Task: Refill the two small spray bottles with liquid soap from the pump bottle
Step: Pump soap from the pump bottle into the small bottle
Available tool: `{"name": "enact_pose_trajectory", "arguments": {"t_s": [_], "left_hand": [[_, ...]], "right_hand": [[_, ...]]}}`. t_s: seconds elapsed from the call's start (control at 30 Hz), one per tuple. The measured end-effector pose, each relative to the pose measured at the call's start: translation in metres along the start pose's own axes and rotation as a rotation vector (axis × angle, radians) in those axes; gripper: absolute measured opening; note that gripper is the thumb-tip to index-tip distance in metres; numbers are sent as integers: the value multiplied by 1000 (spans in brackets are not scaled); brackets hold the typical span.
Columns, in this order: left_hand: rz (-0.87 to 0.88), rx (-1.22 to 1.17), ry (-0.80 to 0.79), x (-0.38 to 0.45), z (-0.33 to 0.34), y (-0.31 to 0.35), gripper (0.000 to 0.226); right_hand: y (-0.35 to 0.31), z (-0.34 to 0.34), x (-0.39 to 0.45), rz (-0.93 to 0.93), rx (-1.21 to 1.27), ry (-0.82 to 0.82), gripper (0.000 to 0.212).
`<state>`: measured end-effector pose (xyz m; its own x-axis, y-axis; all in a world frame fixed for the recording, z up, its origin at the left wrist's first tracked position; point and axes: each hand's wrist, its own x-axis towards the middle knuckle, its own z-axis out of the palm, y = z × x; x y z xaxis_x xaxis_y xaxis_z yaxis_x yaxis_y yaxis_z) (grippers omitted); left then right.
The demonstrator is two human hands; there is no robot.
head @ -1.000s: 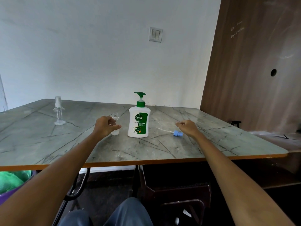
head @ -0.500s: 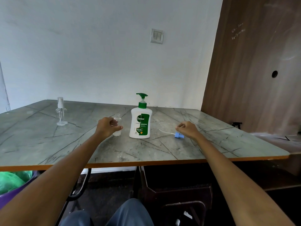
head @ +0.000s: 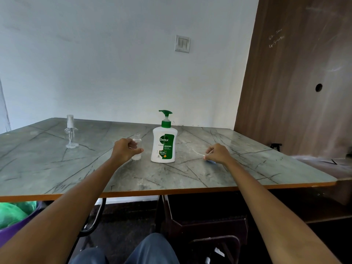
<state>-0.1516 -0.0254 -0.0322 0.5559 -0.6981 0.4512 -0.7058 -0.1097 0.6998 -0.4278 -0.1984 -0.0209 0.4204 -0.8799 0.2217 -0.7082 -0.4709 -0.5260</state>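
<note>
White pump bottle (head: 164, 146) labelled "Dettol ORIGINAL", green pump.

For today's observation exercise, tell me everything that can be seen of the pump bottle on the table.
The pump bottle stands upright on the grey marbled table, between the two hands, and neither touches it. Its body looks like white plastic with a green and white Dettol label; a green collar and green pump head sit on top, the nozzle pointing left. A small open bottle stands close on its left, held by the left hand.

White-and-green pump bottle (head: 164, 144), clear spray bottles (head: 70, 133), grey veined table (head: 57, 168), orange-edged.
</note>
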Motion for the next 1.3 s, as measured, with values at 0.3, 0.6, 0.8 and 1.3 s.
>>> {"name": "enact_pose_trajectory", "arguments": {"t_s": [0.3, 0.6, 0.8, 1.3], "left_hand": [[-7, 18, 2, 2, 0, -1, 35], [-9, -3, 6, 1, 0, -1, 37], [6, -4, 23, 1, 1, 1, 50], [33, -145, 70, 15, -15, 15, 54]], "right_hand": [[7, 4, 4, 54, 96, 127, 51], [-9, -2, 2, 18, 160, 184, 47], [-55, -3, 5, -143, 265, 309, 35], [-161, 10, 10, -464, 478, 353, 24]]}}
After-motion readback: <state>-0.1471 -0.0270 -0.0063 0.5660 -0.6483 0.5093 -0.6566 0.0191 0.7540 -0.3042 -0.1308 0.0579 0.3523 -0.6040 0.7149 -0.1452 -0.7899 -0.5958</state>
